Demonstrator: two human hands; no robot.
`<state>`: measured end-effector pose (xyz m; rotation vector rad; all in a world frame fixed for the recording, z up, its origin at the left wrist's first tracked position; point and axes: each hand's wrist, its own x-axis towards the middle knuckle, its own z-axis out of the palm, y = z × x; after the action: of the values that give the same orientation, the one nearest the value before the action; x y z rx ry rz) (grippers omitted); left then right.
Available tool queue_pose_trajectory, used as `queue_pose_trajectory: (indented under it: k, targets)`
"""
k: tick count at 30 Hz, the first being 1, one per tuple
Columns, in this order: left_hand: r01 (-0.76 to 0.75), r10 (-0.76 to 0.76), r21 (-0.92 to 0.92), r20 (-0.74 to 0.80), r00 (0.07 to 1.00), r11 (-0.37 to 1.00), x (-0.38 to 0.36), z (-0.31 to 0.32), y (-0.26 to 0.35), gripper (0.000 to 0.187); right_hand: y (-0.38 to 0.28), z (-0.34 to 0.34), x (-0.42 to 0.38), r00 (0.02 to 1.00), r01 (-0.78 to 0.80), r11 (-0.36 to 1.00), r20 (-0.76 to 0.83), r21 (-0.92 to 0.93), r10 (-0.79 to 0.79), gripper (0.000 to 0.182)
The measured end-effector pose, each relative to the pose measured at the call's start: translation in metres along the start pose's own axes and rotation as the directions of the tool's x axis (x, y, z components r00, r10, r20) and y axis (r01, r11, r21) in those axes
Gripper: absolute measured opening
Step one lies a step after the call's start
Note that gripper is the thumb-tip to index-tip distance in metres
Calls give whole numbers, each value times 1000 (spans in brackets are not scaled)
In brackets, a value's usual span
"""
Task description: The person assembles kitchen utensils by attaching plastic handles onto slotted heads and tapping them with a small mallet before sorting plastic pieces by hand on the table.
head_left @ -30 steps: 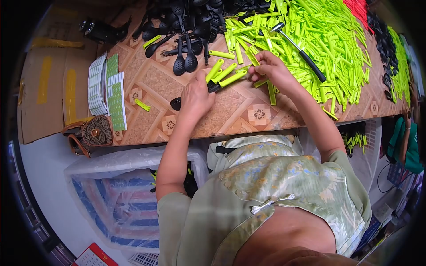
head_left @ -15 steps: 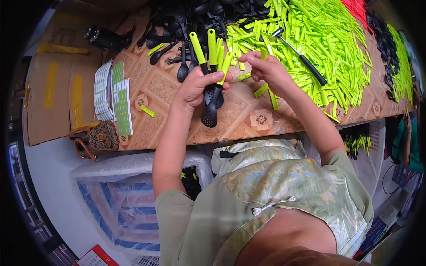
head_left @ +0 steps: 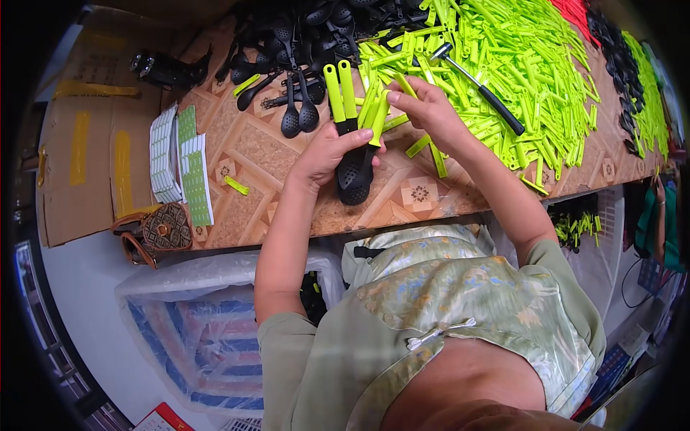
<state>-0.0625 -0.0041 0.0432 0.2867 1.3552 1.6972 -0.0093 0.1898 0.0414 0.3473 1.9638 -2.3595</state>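
Observation:
My left hand (head_left: 327, 154) is wrapped round a bundle of black slotted spoons (head_left: 353, 185) with lime-green handles (head_left: 347, 90), their perforated heads hanging below the palm. Close to the right of that bundle, my right hand (head_left: 431, 115) pinches a loose green handle piece (head_left: 405, 85). Its thumb tip is right at the top of the nearest spoon's green handle (head_left: 381, 118). Behind both hands lies a large heap of green handle pieces (head_left: 532, 65), with a hammer (head_left: 478, 87) resting on it.
Black spoon heads (head_left: 287, 118) are piled at the back left. A lone green piece (head_left: 236, 185) lies on the patterned table (head_left: 273, 165). Printed label sheets (head_left: 194, 165), a small brown bag (head_left: 167, 226) and a cardboard box (head_left: 83, 158) stand left. A plastic-lined crate (head_left: 194, 330) sits below the table.
My right hand has moved left and down to the spoon handles, keeping its green piece. My left hand has shifted slightly right, and the spoon heads in it now lie closer together.

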Motion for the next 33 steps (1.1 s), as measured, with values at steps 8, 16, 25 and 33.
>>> queue_pose_trajectory:
  k: [8,16,25,33]
  targets:
    - [79,-73,118,-55,996,990,-22,-12,-1,31,9,-22,14,999,-25,994,-20,102,27,24]
    - [291,-56,243,-671,739,925,-199,-55,-14,22,23,-47,18,991,50,821,-76,-568,-113,25]
    - [-490,-102,-113,-994,49,864,-378,-138,-186,24,31,-20,14,956,267,361,198,-894,-216,22]
    - [142,-432,-416,-896,106,898,-430,-144,-387,26,35,-27,10,952,289,359,226,-887,-208,22]
